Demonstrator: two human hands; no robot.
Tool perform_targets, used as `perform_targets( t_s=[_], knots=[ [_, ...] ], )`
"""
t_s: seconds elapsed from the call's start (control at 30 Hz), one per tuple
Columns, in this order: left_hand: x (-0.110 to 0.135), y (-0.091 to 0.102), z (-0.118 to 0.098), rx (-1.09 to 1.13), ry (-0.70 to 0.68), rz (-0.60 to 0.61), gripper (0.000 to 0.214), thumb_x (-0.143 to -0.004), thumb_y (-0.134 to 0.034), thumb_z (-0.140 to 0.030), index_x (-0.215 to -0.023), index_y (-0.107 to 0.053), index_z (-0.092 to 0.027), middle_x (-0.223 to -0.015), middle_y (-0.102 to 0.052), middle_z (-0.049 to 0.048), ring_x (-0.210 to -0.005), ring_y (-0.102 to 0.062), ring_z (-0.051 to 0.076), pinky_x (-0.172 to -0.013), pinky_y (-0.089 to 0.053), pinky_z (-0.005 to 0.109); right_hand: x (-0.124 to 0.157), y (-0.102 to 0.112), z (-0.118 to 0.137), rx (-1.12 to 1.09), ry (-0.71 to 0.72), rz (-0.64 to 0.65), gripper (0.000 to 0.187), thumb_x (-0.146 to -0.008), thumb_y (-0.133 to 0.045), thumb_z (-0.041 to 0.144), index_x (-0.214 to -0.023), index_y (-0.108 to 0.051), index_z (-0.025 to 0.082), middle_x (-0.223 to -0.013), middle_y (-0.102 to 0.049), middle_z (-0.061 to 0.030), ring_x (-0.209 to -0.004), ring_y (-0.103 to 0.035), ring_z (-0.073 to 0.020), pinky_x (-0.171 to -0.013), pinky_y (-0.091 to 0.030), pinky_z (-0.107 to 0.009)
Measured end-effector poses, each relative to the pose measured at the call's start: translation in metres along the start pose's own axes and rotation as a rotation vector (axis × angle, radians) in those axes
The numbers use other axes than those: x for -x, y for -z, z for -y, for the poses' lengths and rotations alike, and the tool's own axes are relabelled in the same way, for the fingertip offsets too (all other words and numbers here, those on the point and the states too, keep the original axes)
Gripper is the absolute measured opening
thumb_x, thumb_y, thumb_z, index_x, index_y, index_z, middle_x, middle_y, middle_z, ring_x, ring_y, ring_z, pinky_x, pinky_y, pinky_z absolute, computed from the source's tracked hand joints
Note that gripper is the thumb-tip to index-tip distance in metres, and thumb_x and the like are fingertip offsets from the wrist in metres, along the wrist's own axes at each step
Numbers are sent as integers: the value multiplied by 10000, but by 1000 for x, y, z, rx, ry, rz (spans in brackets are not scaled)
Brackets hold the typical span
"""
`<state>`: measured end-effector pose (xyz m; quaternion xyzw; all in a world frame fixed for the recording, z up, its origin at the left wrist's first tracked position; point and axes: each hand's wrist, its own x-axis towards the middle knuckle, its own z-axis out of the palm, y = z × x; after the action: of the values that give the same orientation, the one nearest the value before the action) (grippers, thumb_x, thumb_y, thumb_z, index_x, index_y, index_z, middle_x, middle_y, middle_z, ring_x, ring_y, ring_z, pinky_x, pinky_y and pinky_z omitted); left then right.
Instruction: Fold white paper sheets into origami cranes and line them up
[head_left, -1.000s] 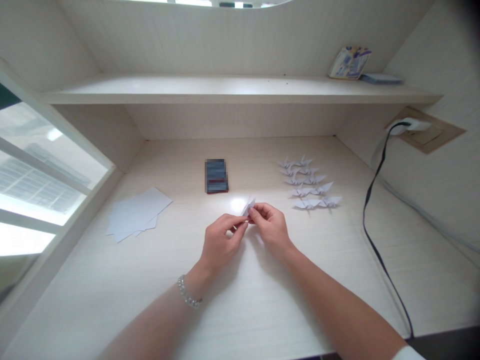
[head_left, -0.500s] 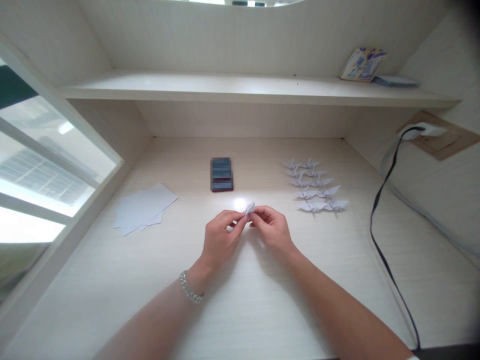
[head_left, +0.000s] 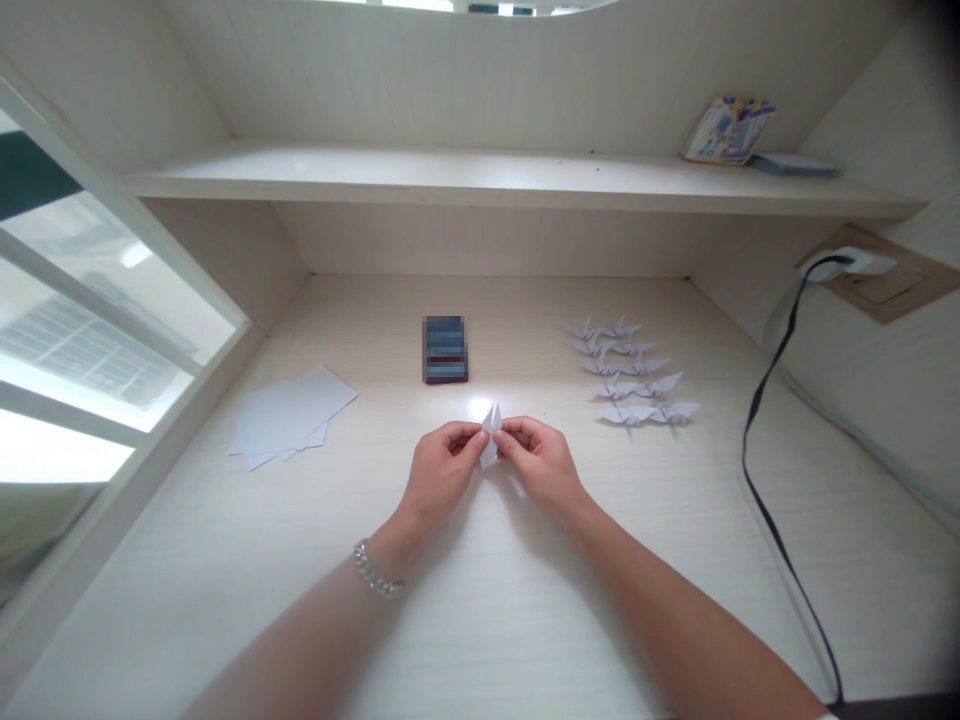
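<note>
Between my two hands is a small piece of folded white paper (head_left: 490, 432), its two narrow points standing upward and a pointed part hanging below. My left hand (head_left: 444, 466) pinches its left edge between thumb and fingers. On the opposite edge, the thumb and fingers of my right hand (head_left: 541, 462) are closed in the same way. Both hands are just above the desk. To their right, several white folded paper cranes (head_left: 630, 390) stand in rows. A loose stack of white paper sheets (head_left: 289, 415) lies to the left.
Behind my hands lies a dark, pixelated rectangular object (head_left: 445, 350). A black cable (head_left: 750, 440) runs from the wall socket (head_left: 870, 272) down the desk's right side. Above the desk, a shelf (head_left: 450, 180) carries a colourful packet (head_left: 727, 130). A window (head_left: 90, 300) borders the left.
The folded paper has turned and opened out: its two points are now apart and its lower point shows below my fingertips. My hands have spread slightly.
</note>
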<state>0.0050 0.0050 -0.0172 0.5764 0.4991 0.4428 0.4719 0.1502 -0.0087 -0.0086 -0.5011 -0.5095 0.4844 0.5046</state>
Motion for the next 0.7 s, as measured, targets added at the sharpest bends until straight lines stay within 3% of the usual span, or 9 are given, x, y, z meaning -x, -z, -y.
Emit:
perform_targets(
  t_s=[0.37,0.7],
  knots=[
    [-3,2,0,194,120,105,268,-738,-646,-375,-819,-678,-122,-741,-693,69,-641,-613,150,-577,-473,248,-2,1,1,-34,-56,-3,227,-737,-654,355,-795,-685,137,-662,-643,-35,-602,-578,-143,-571,-459,-257],
    [-1,1,-4,159,77,105,231,-744,-643,-360,-773,-654,-131,-708,-657,45,-626,-576,131,-561,-444,228,-2,1,0,-150,-87,-33,234,-685,-696,379,-747,-667,155,-649,-642,-21,-595,-583,-143,-571,-468,-264]
  ],
)
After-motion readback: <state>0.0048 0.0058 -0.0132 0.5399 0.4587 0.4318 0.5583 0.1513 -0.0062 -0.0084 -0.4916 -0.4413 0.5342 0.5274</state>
